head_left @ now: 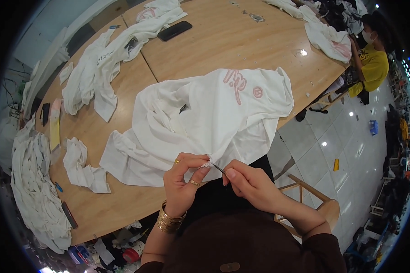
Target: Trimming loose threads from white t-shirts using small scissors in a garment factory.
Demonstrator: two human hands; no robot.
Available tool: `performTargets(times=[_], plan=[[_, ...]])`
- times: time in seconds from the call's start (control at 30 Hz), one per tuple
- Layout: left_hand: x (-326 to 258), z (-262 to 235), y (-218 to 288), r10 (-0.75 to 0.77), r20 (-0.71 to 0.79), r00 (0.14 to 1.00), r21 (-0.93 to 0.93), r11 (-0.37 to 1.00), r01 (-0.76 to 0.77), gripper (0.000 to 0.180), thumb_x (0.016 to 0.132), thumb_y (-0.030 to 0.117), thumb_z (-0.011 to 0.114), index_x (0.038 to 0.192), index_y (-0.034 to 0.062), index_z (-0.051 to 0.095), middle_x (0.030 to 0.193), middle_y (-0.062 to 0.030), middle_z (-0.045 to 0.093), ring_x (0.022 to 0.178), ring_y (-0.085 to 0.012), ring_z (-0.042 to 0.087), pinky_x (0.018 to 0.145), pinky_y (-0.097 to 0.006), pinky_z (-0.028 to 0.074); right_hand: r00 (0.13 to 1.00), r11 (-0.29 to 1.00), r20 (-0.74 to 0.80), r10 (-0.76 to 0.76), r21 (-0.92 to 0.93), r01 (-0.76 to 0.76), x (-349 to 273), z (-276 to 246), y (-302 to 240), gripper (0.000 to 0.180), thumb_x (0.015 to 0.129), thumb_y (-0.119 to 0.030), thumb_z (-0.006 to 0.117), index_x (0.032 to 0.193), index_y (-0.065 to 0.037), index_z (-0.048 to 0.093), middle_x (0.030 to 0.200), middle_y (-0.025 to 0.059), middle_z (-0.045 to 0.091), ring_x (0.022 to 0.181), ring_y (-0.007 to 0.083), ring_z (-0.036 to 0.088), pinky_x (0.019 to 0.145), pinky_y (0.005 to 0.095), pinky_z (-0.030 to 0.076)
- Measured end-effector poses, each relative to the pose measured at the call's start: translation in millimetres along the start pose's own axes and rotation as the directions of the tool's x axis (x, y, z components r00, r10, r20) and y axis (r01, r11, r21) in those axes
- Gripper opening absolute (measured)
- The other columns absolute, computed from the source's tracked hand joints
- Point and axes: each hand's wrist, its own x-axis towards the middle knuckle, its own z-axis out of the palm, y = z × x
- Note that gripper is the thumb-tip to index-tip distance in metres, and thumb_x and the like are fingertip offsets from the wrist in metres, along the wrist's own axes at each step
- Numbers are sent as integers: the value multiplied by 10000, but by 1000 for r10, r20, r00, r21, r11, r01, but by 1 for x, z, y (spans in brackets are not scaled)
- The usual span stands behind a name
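A white garment (187, 118) with pink printed lettering lies spread and rumpled over the table's near edge. A small dark tag shows among its folds. My left hand (183, 175), wearing rings and gold bangles, pinches a bunched bit of the garment's near edge between thumb and fingers. Closed around a thin dark pointed tool (218, 168), my right hand (250, 184) holds its tip against the pinched cloth. Most of the tool is hidden in my fingers, so its exact kind cannot be made out.
Under the garment is a wooden table (205, 41). More white garments (95, 68) lie at the far left, with a white cloth pile (36, 191) at the left edge. A black phone (175, 31) rests farther back. On the right are a wooden stool (328, 211) and a seated person (371, 63) in yellow.
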Motion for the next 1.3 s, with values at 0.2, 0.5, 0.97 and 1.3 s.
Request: performTargets(times=[0.2, 0.5, 0.97, 1.3], plan=[[3, 0, 4, 209, 48, 977, 331, 919, -213, 152, 726, -38, 648, 849, 53, 643, 925, -35, 674, 801, -186, 564, 743, -278, 435, 1000, 994, -8, 26, -107, -27, 1, -4, -2, 274, 968, -267, 398, 887, -20, 485, 615, 85, 477, 549, 191, 455, 577, 302, 406], [3, 1, 5, 303, 100, 948, 427, 847, -316, 152, 726, -29, 649, 848, 59, 638, 931, -31, 670, 798, -191, 569, 745, -279, 423, 999, 992, -42, 18, -126, -24, 3, -2, 0, 285, 978, -266, 373, 863, -31, 487, 567, 32, 423, 515, 126, 396, 523, 265, 352], [0, 1, 2, 59, -17, 998, 114, 992, -56, 105, 780, -13, 630, 880, 18, 634, 879, -75, 612, 769, -150, 568, 695, -244, 447, 1000, 992, 0, -26, -125, 25, 0, -3, -3, 301, 988, -260, 338, 874, -39, 507, 533, -10, 377, 503, 65, 351, 504, 230, 321], [1, 2, 9, 150, -19, 989, 272, 952, -139, 119, 760, -12, 644, 869, 34, 655, 862, -76, 625, 783, -185, 588, 694, -261, 465, 998, 985, 20, 63, -160, -59, 0, -6, -8, 289, 969, -273, 397, 911, 0, 471, 747, 135, 568, 672, 280, 555, 659, 325, 439]])
